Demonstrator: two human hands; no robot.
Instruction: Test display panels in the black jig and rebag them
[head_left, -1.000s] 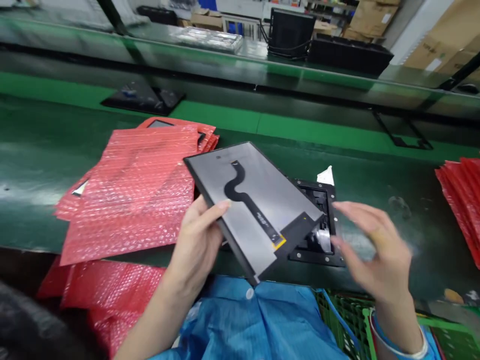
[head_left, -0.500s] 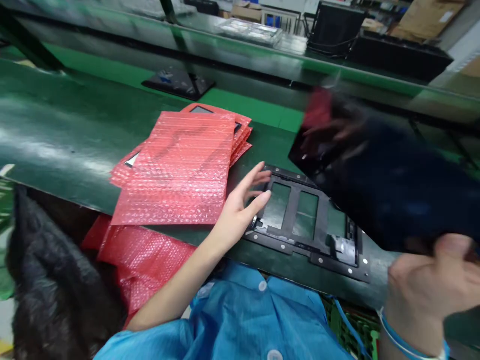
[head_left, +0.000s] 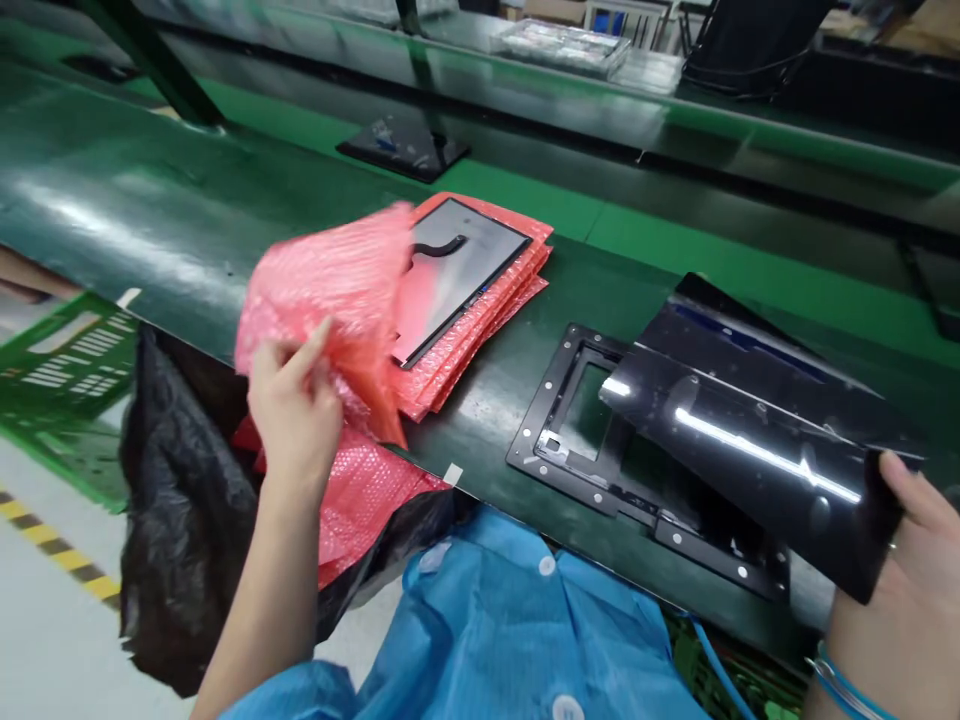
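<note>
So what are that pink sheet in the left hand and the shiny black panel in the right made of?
The pink sheet looks like plastic bubble wrap: small air cells, soft crumpling. The black panel is probably glass or glossy plastic: mirror-smooth, with sharp light streaks.

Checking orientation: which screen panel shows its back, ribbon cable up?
The panel lying on the red bubble-bag stack: grey back, black cable. The glossy panel in the right hand shows its black face.

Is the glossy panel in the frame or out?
Out: the right hand holds the panel by one corner, tilted above the frame.
</note>
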